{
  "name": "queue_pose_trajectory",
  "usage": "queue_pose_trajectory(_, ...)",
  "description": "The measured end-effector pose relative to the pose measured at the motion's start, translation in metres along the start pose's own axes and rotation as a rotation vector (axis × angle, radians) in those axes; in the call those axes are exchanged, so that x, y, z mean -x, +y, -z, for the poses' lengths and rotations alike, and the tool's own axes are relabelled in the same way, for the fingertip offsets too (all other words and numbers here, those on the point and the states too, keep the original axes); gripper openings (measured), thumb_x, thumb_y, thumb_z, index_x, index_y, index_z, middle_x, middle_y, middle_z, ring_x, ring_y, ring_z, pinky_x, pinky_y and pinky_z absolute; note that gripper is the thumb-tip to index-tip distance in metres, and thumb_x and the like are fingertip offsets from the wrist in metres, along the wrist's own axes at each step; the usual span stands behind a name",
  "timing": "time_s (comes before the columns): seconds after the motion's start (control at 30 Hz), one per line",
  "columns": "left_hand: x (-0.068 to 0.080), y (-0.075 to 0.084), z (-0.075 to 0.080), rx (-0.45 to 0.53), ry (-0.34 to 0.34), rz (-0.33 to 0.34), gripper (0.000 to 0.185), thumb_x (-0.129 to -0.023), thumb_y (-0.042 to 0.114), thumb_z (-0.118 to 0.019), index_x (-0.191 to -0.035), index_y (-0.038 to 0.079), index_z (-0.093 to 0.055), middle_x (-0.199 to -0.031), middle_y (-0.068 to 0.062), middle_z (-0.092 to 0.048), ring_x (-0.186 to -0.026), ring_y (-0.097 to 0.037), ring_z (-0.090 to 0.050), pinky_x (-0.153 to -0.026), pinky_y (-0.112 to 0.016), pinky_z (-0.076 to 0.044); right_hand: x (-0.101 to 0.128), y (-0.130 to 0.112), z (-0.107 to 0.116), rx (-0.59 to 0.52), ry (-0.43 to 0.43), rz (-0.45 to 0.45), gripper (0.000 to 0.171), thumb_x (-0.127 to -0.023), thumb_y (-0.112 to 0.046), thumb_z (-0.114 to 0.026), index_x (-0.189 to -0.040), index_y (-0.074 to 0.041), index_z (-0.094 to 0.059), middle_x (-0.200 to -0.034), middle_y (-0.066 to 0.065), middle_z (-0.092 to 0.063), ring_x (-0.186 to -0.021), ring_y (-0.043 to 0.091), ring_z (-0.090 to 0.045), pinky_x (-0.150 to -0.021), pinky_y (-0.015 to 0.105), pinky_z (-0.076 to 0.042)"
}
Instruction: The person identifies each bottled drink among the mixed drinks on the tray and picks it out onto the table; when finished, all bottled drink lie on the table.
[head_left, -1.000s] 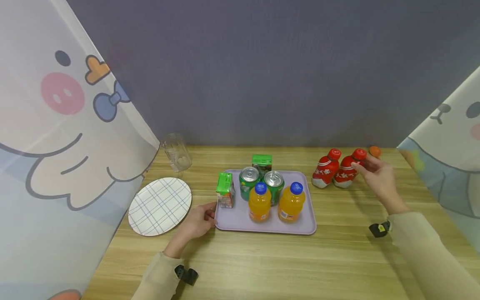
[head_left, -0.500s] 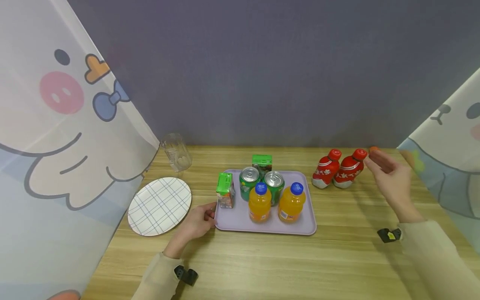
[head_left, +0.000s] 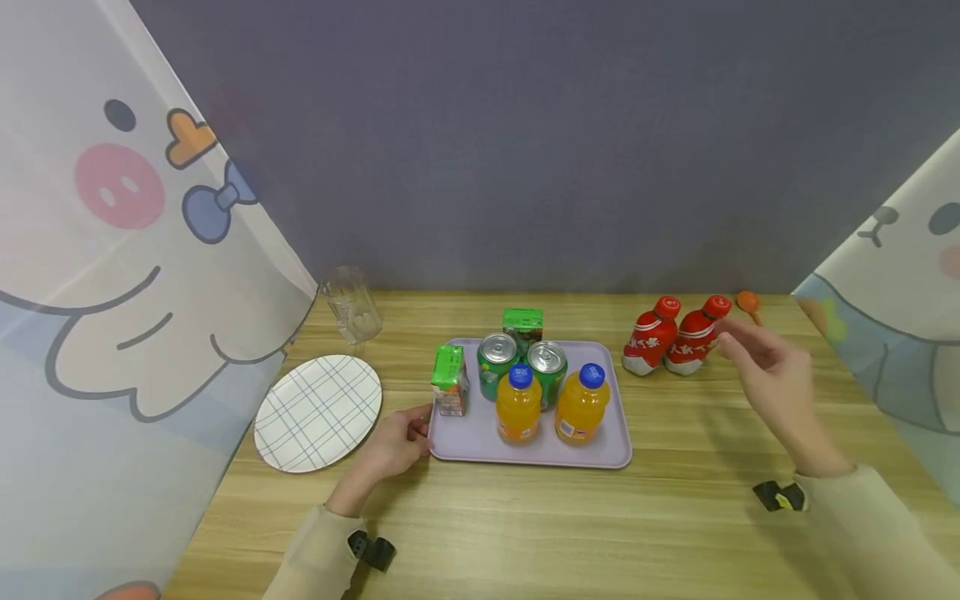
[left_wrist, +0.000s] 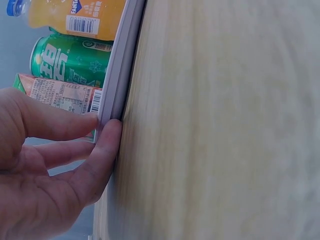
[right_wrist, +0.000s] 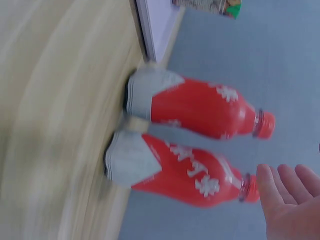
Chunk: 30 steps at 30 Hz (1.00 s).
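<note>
My left hand (head_left: 393, 442) pinches the left rim of the lilac tray (head_left: 468, 443); the left wrist view shows the thumb on top and a finger beneath. On the tray stand two orange juice bottles (head_left: 518, 408) with blue caps, two green cans (head_left: 498, 367) and a green-topped drink carton (head_left: 450, 383). A second carton (head_left: 522, 323) shows behind the cans. Right of the tray, two red bottles (head_left: 651, 337) stand side by side. My right hand (head_left: 780, 387) hovers beside the right-hand red bottle (right_wrist: 185, 172), fingers extended near its cap and holding nothing.
A white plate (head_left: 318, 412) with blue checked lines lies left of the tray. Behind it stands a clear glass mug (head_left: 352, 308). An orange spoon (head_left: 747, 302) lies at the back right, by the grey back wall (head_left: 480, 167).
My right hand has come away from the right-hand red bottle, moving right, then drifted slightly back left towards it. The left hand and tray stay put.
</note>
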<state>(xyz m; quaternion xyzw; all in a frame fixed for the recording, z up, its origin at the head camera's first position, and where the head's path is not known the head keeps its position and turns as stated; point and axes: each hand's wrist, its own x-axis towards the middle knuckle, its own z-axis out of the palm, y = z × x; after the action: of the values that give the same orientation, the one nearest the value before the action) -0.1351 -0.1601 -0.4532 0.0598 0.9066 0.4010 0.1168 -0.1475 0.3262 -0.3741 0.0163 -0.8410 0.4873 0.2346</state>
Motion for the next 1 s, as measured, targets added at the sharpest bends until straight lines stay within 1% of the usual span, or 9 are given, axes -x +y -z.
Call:
queue_pose_trajectory(0.1, 0.000, 0.000, 0.001, 0.002, -0.002, 0.007, 0.059, -0.074, -0.003, -0.067, -0.131, -0.002, -0.051, -0.082, -0.003, -0.060, -0.071, -0.011, -0.056, -0.056, -0.023, -0.048, 0.007, -0.002, -0.008, 0.000, -0.032, 0.018, 0.036, -0.088, -0.011, -0.063, -0.122, 0.003, -0.060, -0.104, -0.025, -0.063, -0.088, -0.010, -0.061, -0.073, 0.005, -0.046)
queue_pose_trajectory(0.23, 0.000, 0.001, 0.002, 0.000, 0.000, 0.008, 0.059, -0.074, -0.003, -0.067, -0.131, -0.001, -0.052, -0.083, -0.003, -0.060, -0.071, -0.011, -0.057, -0.056, -0.023, -0.048, 0.015, -0.008, -0.020, -0.039, -0.094, 0.083, 0.035, -0.087, -0.004, -0.063, -0.120, 0.003, -0.060, -0.108, -0.019, -0.064, -0.095, -0.007, -0.061, -0.076, 0.007, -0.046)
queue_pose_trajectory(0.33, 0.000, 0.001, 0.001, -0.002, -0.001, 0.004, 0.059, -0.074, -0.003, -0.066, -0.131, -0.001, -0.052, -0.083, -0.003, -0.060, -0.072, -0.011, -0.056, -0.057, -0.023, -0.048, 0.022, -0.014, -0.029, -0.061, -0.139, 0.122, 0.033, -0.086, -0.001, -0.063, -0.118, 0.002, -0.062, -0.109, -0.011, -0.066, -0.096, -0.004, -0.062, -0.078, 0.009, -0.047)
queue_pose_trajectory(0.5, 0.001, 0.001, 0.001, -0.002, -0.005, 0.002, 0.059, -0.074, -0.003, -0.066, -0.131, -0.001, -0.052, -0.083, -0.003, -0.060, -0.072, -0.011, -0.056, -0.057, -0.023, -0.048, 0.031, -0.018, -0.044, -0.074, -0.192, 0.151, 0.031, -0.085, 0.000, -0.064, -0.116, -0.001, -0.063, -0.109, -0.001, -0.067, -0.096, -0.002, -0.062, -0.077, 0.010, -0.048)
queue_pose_trajectory(0.57, 0.000, 0.000, 0.001, -0.003, -0.003, 0.006, 0.060, -0.074, -0.003, -0.067, -0.131, -0.001, -0.052, -0.083, -0.003, -0.060, -0.072, -0.011, -0.056, -0.056, -0.023, -0.048, 0.032, -0.019, -0.050, -0.087, -0.211, 0.165, 0.032, -0.084, 0.001, -0.064, -0.116, -0.001, -0.063, -0.108, -0.001, -0.067, -0.096, -0.001, -0.062, -0.077, 0.011, -0.049)
queue_pose_trajectory(0.73, 0.000, -0.001, 0.000, -0.010, 0.005, -0.001, 0.060, -0.073, -0.003, -0.067, -0.131, 0.000, -0.052, -0.083, -0.002, -0.060, -0.072, -0.011, -0.056, -0.057, -0.022, -0.047, 0.034, -0.021, -0.066, -0.131, -0.272, 0.217, 0.035, -0.081, 0.006, -0.066, -0.115, 0.002, -0.062, -0.107, -0.013, -0.065, -0.096, 0.005, -0.063, -0.077, 0.013, -0.050)
queue_pose_trajectory(0.77, 0.000, -0.001, 0.000, -0.011, 0.005, -0.006, 0.059, -0.073, -0.003, -0.067, -0.131, 0.000, -0.052, -0.083, -0.002, -0.060, -0.072, -0.011, -0.056, -0.057, -0.022, -0.047, 0.035, -0.022, -0.069, -0.136, -0.284, 0.225, 0.036, -0.080, 0.006, -0.066, -0.115, 0.002, -0.062, -0.108, -0.014, -0.064, -0.096, 0.006, -0.063, -0.077, 0.014, -0.050)
queue_pose_trajectory(0.87, 0.001, 0.000, -0.001, -0.016, 0.007, -0.010, 0.059, -0.073, -0.003, -0.067, -0.131, 0.000, -0.053, -0.082, -0.002, -0.060, -0.072, -0.011, -0.056, -0.057, -0.022, -0.047, 0.036, -0.025, -0.077, -0.171, -0.330, 0.237, 0.039, -0.079, 0.007, -0.067, -0.118, 0.003, -0.060, -0.111, 0.000, -0.066, -0.099, 0.008, -0.063, -0.078, 0.018, -0.052)
queue_pose_trajectory(1.0, 0.001, 0.001, 0.000, -0.028, 0.013, -0.008, 0.059, -0.073, -0.003, -0.067, -0.130, 0.000, -0.053, -0.082, -0.001, -0.060, -0.072, -0.011, -0.056, -0.056, -0.022, -0.047, 0.039, -0.028, -0.087, -0.196, -0.394, 0.230, 0.044, -0.079, 0.003, -0.069, -0.122, 0.001, -0.057, -0.115, 0.016, -0.062, -0.104, 0.006, -0.060, -0.079, 0.025, -0.053)
